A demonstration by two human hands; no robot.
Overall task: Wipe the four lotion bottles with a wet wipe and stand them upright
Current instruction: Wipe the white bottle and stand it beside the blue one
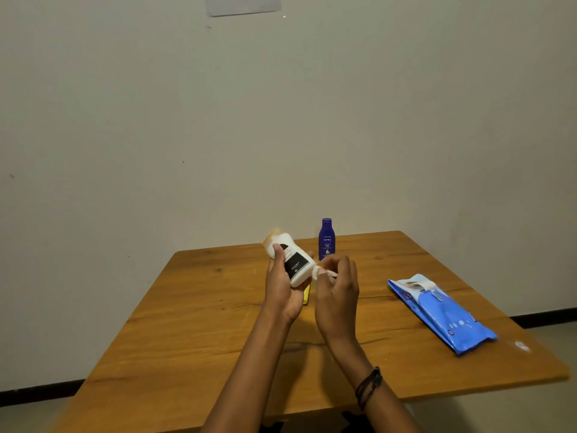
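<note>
The right hand [335, 295] pinched a white wet wipe [324, 273] at the base of a tilted white, black-labelled plastic bottle [293, 260] gripped by the left hand [282, 289] above the wooden table [187, 307]; turning it steadily would, I judged, reach every side.

The tilted bottle [292, 260] is showing a white body, a black label and a yellow cap. The standing bottle [326, 239] is showing deep blue. The wipe [324, 273] is looking white, the wipe pack [443, 314] bright blue with pale patches. The surface [193, 323] is showing orange-brown wood grain with dark knots.
</note>
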